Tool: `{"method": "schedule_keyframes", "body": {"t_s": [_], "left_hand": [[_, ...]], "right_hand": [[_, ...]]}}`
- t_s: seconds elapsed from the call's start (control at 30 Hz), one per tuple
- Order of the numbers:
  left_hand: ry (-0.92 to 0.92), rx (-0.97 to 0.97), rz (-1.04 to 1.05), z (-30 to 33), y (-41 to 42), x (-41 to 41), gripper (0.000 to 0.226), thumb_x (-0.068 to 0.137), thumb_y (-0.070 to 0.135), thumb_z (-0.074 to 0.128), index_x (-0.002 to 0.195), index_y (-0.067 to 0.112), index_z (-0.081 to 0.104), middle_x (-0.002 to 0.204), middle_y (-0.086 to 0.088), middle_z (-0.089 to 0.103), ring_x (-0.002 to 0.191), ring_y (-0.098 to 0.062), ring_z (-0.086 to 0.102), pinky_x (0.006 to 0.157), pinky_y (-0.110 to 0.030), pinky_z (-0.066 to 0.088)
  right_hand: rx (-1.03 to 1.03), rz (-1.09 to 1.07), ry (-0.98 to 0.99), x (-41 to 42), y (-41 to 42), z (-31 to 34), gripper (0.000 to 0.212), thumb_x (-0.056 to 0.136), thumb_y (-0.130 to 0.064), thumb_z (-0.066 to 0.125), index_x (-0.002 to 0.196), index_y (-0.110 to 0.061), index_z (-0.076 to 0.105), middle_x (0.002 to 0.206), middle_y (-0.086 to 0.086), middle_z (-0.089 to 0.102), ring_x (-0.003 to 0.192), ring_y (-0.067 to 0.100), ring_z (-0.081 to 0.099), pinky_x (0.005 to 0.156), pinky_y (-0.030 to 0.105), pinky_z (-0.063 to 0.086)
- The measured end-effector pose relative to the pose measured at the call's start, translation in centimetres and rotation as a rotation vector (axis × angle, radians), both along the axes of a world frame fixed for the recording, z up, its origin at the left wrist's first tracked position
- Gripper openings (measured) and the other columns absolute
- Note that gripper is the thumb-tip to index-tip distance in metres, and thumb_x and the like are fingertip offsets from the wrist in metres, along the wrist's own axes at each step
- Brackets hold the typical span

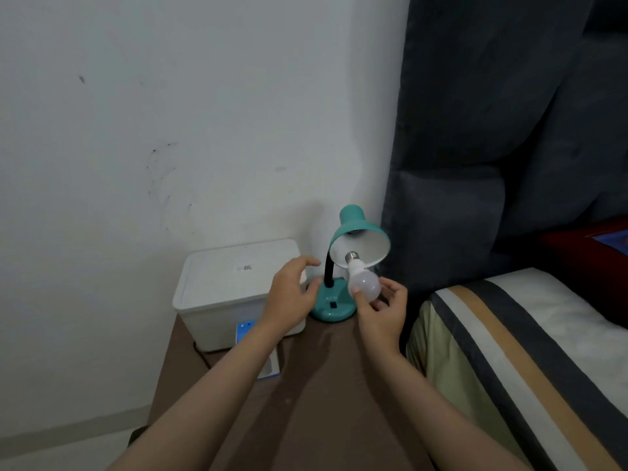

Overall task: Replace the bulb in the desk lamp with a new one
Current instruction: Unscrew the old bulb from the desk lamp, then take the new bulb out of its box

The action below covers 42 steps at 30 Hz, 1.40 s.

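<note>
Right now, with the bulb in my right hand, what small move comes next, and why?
Probably steady the shade with the left hand. That hand is open and holds nothing beside the lamp's neck. The right hand holds the bulb by its globe, screw base aimed up into the shade but not yet in.

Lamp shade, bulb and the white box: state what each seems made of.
Lamp shade: likely painted metal, teal outside with a soft sheen, white inside; plastic is possible.
Bulb, held in the right hand: frosted white globe, probably plastic, with a shiny threaded metal screw base.
White box: matte, slightly translucent-looking plastic with rounded moulded corners.
</note>
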<state>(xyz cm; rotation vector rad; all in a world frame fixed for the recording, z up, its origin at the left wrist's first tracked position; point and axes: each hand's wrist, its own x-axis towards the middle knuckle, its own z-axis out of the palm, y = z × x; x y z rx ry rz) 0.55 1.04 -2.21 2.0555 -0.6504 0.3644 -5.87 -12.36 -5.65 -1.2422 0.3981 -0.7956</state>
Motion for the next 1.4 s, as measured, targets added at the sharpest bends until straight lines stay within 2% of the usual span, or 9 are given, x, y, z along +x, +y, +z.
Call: {"method": "schedule_keyframes", "body": {"t_s": [0.13, 0.3, 0.43, 0.6, 0.77, 0.9, 1.07, 1.23, 1.4], "left_hand": [[-0.009, 0.034, 0.194, -4.8, 4.5, -2.5, 0.014, 0.08, 0.019, 0.062, 0.094, 0.014, 0.062, 0.095, 0.001, 0.062, 0.093, -0.02, 0.058, 0.083, -0.035, 0.048], [0.126, 0.236, 0.453, -8.5, 8.4, -3.8, 0.026, 0.077, 0.024, 0.064, 0.103, 0.016, 0.065, 0.113, -0.011, 0.06, 0.102, -0.034, 0.055, 0.086, -0.045, 0.048], [0.285, 0.204, 0.431, -9.9, 9.2, -3.7, 0.034, 0.085, 0.021, 0.062, 0.118, 0.011, 0.061, 0.123, -0.017, 0.053, 0.114, -0.035, 0.051, 0.094, -0.041, 0.044], [0.338, 0.076, 0.454, -10.1, 8.9, -3.6, 0.039, 0.088, 0.023, 0.06, 0.123, 0.005, 0.057, 0.132, -0.013, 0.048, 0.121, -0.028, 0.047, 0.097, -0.033, 0.04], [0.329, 0.035, 0.458, -10.6, 9.0, -3.7, 0.041, 0.089, 0.024, 0.06, 0.125, 0.006, 0.056, 0.134, -0.011, 0.046, 0.123, -0.024, 0.045, 0.094, -0.027, 0.037], [0.338, 0.012, 0.454, -10.8, 9.0, -3.7, 0.041, 0.089, 0.025, 0.06, 0.126, 0.007, 0.054, 0.135, -0.011, 0.045, 0.123, -0.024, 0.044, 0.098, -0.035, 0.044], [0.313, 0.041, 0.418, -10.8, 9.3, -3.7, 0.046, 0.089, 0.025, 0.06, 0.129, 0.005, 0.051, 0.135, -0.01, 0.047, 0.126, -0.023, 0.043, 0.101, -0.03, 0.036], [0.322, 0.047, 0.371, -10.6, 10.1, -3.3, 0.048, 0.085, 0.024, 0.065, 0.126, 0.006, 0.049, 0.122, -0.008, 0.053, 0.112, -0.02, 0.05, 0.09, -0.028, 0.042], [0.428, -0.029, 0.394, -10.6, 10.5, -3.3, 0.04, 0.079, 0.022, 0.07, 0.116, 0.012, 0.057, 0.113, -0.01, 0.061, 0.105, -0.023, 0.057, 0.086, -0.038, 0.051]], "right_hand": [[-0.068, 0.088, 0.086, -1.6, 1.9, -4.2, 0.046, 0.078, -0.001, 0.073, 0.111, -0.011, 0.043, 0.102, -0.003, 0.058, 0.092, 0.011, 0.064, 0.072, 0.016, 0.055], [-0.208, 0.123, 0.362, -1.9, 4.2, -8.7, 0.042, 0.074, -0.024, 0.077, 0.102, -0.034, 0.047, 0.097, -0.011, 0.06, 0.084, 0.012, 0.067, 0.072, 0.036, 0.06], [-0.215, 0.117, 0.561, -0.3, 5.6, -10.9, 0.038, 0.071, -0.036, 0.076, 0.093, -0.041, 0.045, 0.101, -0.005, 0.062, 0.087, 0.018, 0.064, 0.079, 0.048, 0.057], [-0.258, 0.068, 0.675, 1.2, 6.4, -11.7, 0.037, 0.074, -0.032, 0.076, 0.096, -0.03, 0.046, 0.103, 0.002, 0.062, 0.087, 0.023, 0.061, 0.081, 0.042, 0.053], [-0.286, 0.044, 0.684, 2.4, 6.4, -12.0, 0.036, 0.079, -0.033, 0.071, 0.103, -0.022, 0.047, 0.107, 0.01, 0.064, 0.087, 0.026, 0.061, 0.078, 0.038, 0.052], [-0.314, 0.039, 0.706, 3.1, 6.4, -11.7, 0.044, 0.08, -0.03, 0.071, 0.115, -0.015, 0.048, 0.116, 0.014, 0.059, 0.099, 0.031, 0.059, 0.085, 0.041, 0.051], [-0.605, -0.022, 0.514, 1.3, 7.6, -11.1, 0.042, 0.083, -0.023, 0.067, 0.119, -0.009, 0.054, 0.117, 0.011, 0.053, 0.108, 0.026, 0.052, 0.089, 0.044, 0.048], [-0.56, 0.288, 0.317, 0.1, 9.7, -10.3, 0.031, 0.085, -0.017, 0.063, 0.115, -0.021, 0.056, 0.111, -0.002, 0.06, 0.1, 0.005, 0.057, 0.087, 0.026, 0.05], [-0.407, 0.469, 0.352, 0.9, 10.9, -10.1, 0.03, 0.086, -0.018, 0.063, 0.113, -0.029, 0.057, 0.115, -0.004, 0.06, 0.099, 0.004, 0.061, 0.088, 0.035, 0.056]]}}
